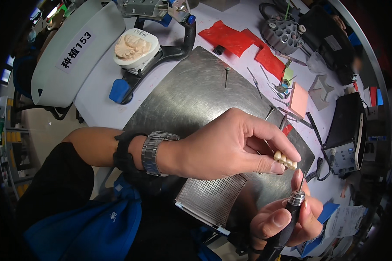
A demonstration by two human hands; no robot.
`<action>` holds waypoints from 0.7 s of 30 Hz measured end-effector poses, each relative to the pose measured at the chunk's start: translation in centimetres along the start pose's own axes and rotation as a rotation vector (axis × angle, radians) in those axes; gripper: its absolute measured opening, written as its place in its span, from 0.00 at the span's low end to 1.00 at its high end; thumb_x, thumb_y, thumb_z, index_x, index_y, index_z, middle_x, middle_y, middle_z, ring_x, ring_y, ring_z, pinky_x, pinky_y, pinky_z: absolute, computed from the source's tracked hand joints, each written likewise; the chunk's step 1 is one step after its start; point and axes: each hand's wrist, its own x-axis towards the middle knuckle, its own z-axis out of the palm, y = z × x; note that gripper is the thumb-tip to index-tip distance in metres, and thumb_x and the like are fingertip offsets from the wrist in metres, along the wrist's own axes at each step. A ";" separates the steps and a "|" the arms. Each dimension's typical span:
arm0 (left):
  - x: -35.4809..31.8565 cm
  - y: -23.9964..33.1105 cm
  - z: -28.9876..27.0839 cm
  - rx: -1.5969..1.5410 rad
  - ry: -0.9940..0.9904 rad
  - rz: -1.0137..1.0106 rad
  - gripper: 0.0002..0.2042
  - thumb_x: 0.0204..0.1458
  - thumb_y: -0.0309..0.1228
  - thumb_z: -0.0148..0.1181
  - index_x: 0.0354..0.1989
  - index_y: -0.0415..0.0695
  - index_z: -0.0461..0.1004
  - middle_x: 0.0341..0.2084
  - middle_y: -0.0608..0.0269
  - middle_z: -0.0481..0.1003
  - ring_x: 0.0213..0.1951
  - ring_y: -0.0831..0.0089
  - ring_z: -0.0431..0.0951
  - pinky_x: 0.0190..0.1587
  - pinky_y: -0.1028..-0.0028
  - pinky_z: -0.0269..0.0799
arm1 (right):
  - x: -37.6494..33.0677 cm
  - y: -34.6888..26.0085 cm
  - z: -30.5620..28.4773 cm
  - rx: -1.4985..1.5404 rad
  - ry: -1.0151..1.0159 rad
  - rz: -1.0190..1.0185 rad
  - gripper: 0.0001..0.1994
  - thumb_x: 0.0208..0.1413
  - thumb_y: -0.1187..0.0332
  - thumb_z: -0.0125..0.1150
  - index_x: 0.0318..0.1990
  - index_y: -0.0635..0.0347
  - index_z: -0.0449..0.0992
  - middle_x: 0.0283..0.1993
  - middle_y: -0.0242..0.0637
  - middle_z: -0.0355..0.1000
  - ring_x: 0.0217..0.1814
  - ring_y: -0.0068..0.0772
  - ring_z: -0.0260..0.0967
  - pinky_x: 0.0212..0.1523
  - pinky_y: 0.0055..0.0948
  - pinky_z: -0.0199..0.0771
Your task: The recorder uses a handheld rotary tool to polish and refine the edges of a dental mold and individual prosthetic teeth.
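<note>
Crowns (perhaps four) in left grip

Beneath our left fingers, our white counter carries a metal sheet; beyond them lie red film and a pink block.

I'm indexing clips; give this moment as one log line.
left hand: pinching cream tooth-shaped dental bridge | right hand: gripping black pen-shaped handpiece with thin metal bit | bit: near bridge
</note>
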 end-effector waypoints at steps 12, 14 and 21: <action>-0.1 -0.3 0.2 0.022 0.093 0.099 0.11 0.49 0.16 0.61 0.43 0.31 0.75 0.39 0.51 0.77 0.44 0.71 0.78 0.49 0.76 0.76 | -0.1 -0.7 -0.6 -0.029 -0.168 0.151 0.16 0.61 0.61 0.53 0.47 0.59 0.58 0.42 0.57 0.68 0.39 0.35 0.74 0.43 0.29 0.74; 0.0 -0.4 0.3 -0.004 0.108 0.139 0.10 0.50 0.18 0.62 0.42 0.32 0.76 0.36 0.54 0.79 0.42 0.72 0.79 0.48 0.77 0.76 | -0.3 -0.3 -0.6 -0.023 -0.158 0.143 0.16 0.61 0.61 0.53 0.47 0.59 0.58 0.41 0.56 0.68 0.39 0.34 0.74 0.44 0.29 0.74; -0.1 -0.5 0.2 0.038 0.111 0.157 0.10 0.49 0.18 0.62 0.41 0.32 0.77 0.35 0.54 0.79 0.41 0.72 0.80 0.48 0.76 0.77 | 1.8 -2.2 0.5 0.115 -0.230 0.071 0.15 0.61 0.60 0.54 0.47 0.58 0.59 0.40 0.53 0.68 0.42 0.38 0.74 0.46 0.30 0.74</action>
